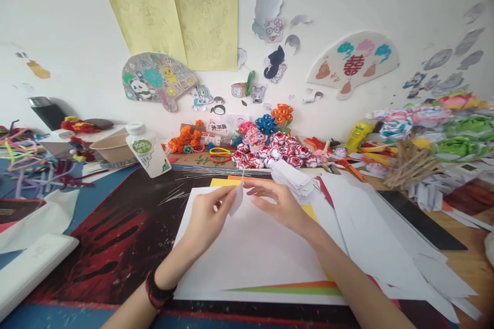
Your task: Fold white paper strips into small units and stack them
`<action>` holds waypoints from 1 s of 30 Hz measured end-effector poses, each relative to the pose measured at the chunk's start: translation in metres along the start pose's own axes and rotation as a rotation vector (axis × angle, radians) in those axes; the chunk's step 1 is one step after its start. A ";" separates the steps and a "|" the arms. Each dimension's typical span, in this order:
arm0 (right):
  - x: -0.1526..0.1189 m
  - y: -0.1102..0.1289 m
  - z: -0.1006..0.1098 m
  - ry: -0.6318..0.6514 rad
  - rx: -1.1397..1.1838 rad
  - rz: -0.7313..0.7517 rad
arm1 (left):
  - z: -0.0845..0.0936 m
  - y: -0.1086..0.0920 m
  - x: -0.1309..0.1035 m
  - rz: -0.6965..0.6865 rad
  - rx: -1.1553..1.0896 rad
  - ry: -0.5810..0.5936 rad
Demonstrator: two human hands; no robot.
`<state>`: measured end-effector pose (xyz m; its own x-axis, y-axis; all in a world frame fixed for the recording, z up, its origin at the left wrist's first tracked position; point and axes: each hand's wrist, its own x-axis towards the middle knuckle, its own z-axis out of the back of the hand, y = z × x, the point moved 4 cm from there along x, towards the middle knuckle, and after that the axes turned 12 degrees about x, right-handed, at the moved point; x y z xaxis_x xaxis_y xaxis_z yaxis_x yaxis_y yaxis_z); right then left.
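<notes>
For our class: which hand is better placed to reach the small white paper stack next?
Probably the right hand: it's nearer the stack and looks loosely open, while the left hand pinches a paper piece.

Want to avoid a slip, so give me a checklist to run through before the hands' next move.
1. Left hand pinches the small white paper piece: ok.
2. Right hand touches that piece: cannot tell; its fingertips are very close.
3. Large white sheet lies beneath both hands: ok.
4. White paper stack stands near the right hand: ok.
5. Dark mat free of thin wire-like strands: not ok.
</notes>
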<state>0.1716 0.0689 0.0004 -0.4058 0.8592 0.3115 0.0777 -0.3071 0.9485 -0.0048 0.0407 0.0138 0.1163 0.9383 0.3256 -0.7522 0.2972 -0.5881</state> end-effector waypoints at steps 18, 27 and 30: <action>-0.001 -0.003 -0.007 0.090 -0.300 0.051 | -0.011 -0.019 -0.010 -0.371 0.491 -0.122; -0.008 0.006 -0.014 0.081 -0.326 0.222 | -0.018 -0.015 -0.010 -0.174 0.273 0.069; -0.010 0.006 -0.013 0.031 -0.348 0.271 | -0.020 -0.015 -0.008 -0.153 0.233 0.112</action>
<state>0.1642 0.0532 0.0018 -0.4406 0.7176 0.5394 -0.1237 -0.6437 0.7553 0.0183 0.0322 0.0053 0.3008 0.9034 0.3057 -0.8477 0.4001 -0.3482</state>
